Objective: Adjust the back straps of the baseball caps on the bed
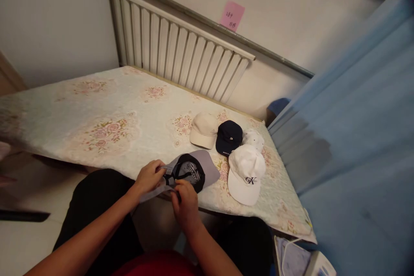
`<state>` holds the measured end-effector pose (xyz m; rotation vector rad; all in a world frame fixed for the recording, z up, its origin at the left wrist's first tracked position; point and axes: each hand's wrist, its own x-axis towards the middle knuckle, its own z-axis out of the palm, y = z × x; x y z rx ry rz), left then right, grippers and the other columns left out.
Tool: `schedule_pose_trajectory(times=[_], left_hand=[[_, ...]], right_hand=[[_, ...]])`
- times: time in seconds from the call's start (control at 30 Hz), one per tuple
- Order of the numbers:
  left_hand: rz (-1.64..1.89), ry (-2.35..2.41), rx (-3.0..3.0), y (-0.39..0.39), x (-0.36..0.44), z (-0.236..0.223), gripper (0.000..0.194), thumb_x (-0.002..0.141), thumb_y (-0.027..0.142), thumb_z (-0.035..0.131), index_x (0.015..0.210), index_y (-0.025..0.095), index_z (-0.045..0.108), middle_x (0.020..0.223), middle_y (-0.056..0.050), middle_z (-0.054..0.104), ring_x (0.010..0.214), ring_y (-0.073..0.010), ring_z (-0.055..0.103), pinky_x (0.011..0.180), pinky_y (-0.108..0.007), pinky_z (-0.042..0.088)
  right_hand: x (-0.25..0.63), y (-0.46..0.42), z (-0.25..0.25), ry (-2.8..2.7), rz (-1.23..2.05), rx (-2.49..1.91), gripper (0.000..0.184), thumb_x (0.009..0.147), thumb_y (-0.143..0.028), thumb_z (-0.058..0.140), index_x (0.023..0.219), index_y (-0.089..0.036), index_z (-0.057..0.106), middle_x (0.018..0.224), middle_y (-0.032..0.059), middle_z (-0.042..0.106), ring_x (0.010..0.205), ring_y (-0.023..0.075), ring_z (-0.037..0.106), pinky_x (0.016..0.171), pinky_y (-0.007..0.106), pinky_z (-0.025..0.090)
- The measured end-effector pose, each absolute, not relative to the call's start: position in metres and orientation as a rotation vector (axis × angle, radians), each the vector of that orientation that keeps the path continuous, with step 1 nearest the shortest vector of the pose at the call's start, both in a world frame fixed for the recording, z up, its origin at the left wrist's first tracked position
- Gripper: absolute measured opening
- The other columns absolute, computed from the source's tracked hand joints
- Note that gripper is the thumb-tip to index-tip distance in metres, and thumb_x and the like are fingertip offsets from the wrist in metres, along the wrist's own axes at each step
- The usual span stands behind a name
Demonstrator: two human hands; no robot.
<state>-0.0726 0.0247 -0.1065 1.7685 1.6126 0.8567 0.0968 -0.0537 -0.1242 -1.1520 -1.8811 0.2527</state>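
Four caps crowd the right side as both hands grip a grey one

Close beyond the grey cap (210, 166) stands a loose cluster of others: a beige cap (204, 127), a navy cap (230, 133) just beside it, and a white cap with dark lettering (247, 166) nearest the front. That white one partly hides a second, dotted white cap (254, 139). Together they fill the space past the grey brim and to its right; to the left the surface lies open.

The grey cap sits at the near edge of the tabletop (64, 116), its inside turned up and its brim pointing right. The left hand (150, 178) has its grip closed on the strap end at the back; the right hand (186, 202) grasps the rear rim beside it. A translucent strip (153, 192) trails below the left fingers; what it is, I cannot tell.

A pale floral cover spreads over the tabletop. Behind it run a ribbed radiator (181, 47) and a wall bearing a pink note (233, 15). A blue curtain (352, 138) hangs along the right, with a white box (321, 264) low beside it. Dark-trousered knees (106, 189) meet the near edge.
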Motion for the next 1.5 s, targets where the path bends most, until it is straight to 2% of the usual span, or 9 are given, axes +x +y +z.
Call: schedule_pose_trajectory(times=[0.07, 0.2, 0.3, 0.5, 0.67, 1.07, 1.2, 1.3, 1.5], left_hand=[[0.931, 1.568, 1.871, 0.027, -0.072, -0.107, 0.019, 0.073, 0.027, 0.048, 0.087, 0.019, 0.06, 0.084, -0.003, 0.059, 0.079, -0.0195, 0.056, 0.074, -0.031, 0.045], [1.07, 1.315, 2.187, 0.028, -0.07, -0.101, 0.042, 0.073, 0.015, 0.05, 0.115, 0.019, 0.055, 0.111, -0.008, 0.055, 0.107, -0.0229, 0.049, 0.095, -0.039, 0.04], [1.01, 1.123, 2.358, 0.027, -0.068, -0.091, 0.049, 0.076, 0.009, 0.046, 0.122, 0.021, 0.052, 0.116, -0.008, 0.053, 0.11, -0.0226, 0.046, 0.097, -0.04, 0.04], [0.835, 0.909, 2.451, 0.026, -0.06, -0.077, 0.028, 0.085, 0.014, 0.043, 0.105, 0.022, 0.06, 0.099, -0.006, 0.058, 0.098, -0.0209, 0.05, 0.087, -0.034, 0.042], [0.78, 0.892, 2.334, 0.022, -0.053, -0.073, 0.02, 0.089, 0.023, 0.044, 0.099, 0.021, 0.062, 0.094, -0.005, 0.057, 0.09, -0.0181, 0.054, 0.08, -0.029, 0.043], [0.926, 1.06, 2.007, 0.019, -0.051, -0.071, 0.028, 0.089, 0.035, 0.043, 0.093, 0.021, 0.067, 0.09, -0.005, 0.064, 0.088, -0.0186, 0.059, 0.082, -0.029, 0.044], [0.961, 1.152, 1.851, 0.021, -0.053, -0.074, 0.027, 0.086, 0.039, 0.046, 0.088, 0.021, 0.066, 0.091, -0.004, 0.067, 0.088, -0.0201, 0.06, 0.083, -0.03, 0.044], [0.952, 1.172, 1.656, 0.023, -0.054, -0.076, 0.028, 0.082, 0.044, 0.05, 0.086, 0.02, 0.064, 0.082, -0.002, 0.066, 0.078, -0.0193, 0.059, 0.073, -0.029, 0.045], [0.875, 0.974, 1.474, 0.029, -0.059, -0.078, 0.028, 0.079, 0.045, 0.056, 0.085, 0.019, 0.06, 0.071, 0.001, 0.057, 0.063, -0.0143, 0.051, 0.057, -0.024, 0.04]], right_hand=[[0.096, -0.054, -0.115, -1.746, 0.39, -1.172, 0.008, 0.084, -0.015, 0.051, 0.086, -0.019, 0.057, 0.094, 0.0067, 0.064, 0.092, 0.018, 0.059, 0.083, 0.032, 0.048], [0.093, -0.056, -0.097, -1.548, 0.617, -1.265, 0.008, 0.081, -0.016, 0.052, 0.08, -0.019, 0.06, 0.08, 0.0024, 0.064, 0.077, 0.0158, 0.059, 0.073, 0.028, 0.047], [0.093, -0.058, -0.089, -1.36, 0.838, -1.289, 0.011, 0.079, -0.015, 0.051, 0.082, -0.019, 0.061, 0.079, 0.0013, 0.066, 0.077, 0.0155, 0.061, 0.073, 0.027, 0.047], [0.099, -0.058, -0.082, -1.064, 1.182, -1.166, 0.024, 0.075, -0.017, 0.056, 0.098, -0.018, 0.061, 0.07, -0.0028, 0.066, 0.068, 0.0137, 0.062, 0.066, 0.024, 0.046], [0.109, -0.056, -0.084, -0.919, 1.251, -1.116, 0.014, 0.077, -0.026, 0.06, 0.088, -0.018, 0.062, 0.056, -0.0052, 0.062, 0.059, 0.0122, 0.06, 0.066, 0.024, 0.046], [0.13, -0.062, -0.092, -0.773, 1.361, -1.162, 0.023, 0.072, -0.038, 0.065, 0.08, -0.018, 0.058, 0.056, -0.0035, 0.062, 0.051, 0.0122, 0.058, 0.058, 0.025, 0.047], [0.154, -0.056, -0.115, -0.746, 1.172, -1.326, 0.026, 0.068, -0.039, 0.068, 0.08, -0.017, 0.061, 0.06, -0.0026, 0.063, 0.056, 0.0124, 0.061, 0.059, 0.024, 0.049], [0.175, -0.05, -0.133, -0.56, 0.975, -1.464, 0.028, 0.066, -0.043, 0.066, 0.074, -0.018, 0.057, 0.055, -0.0058, 0.057, 0.051, 0.0107, 0.058, 0.053, 0.022, 0.048], [0.187, -0.033, -0.153, -0.512, 1.049, -1.545, 0.039, 0.067, -0.056, 0.06, 0.069, -0.018, 0.052, 0.052, -0.0028, 0.058, 0.04, 0.0129, 0.056, 0.042, 0.026, 0.048]])
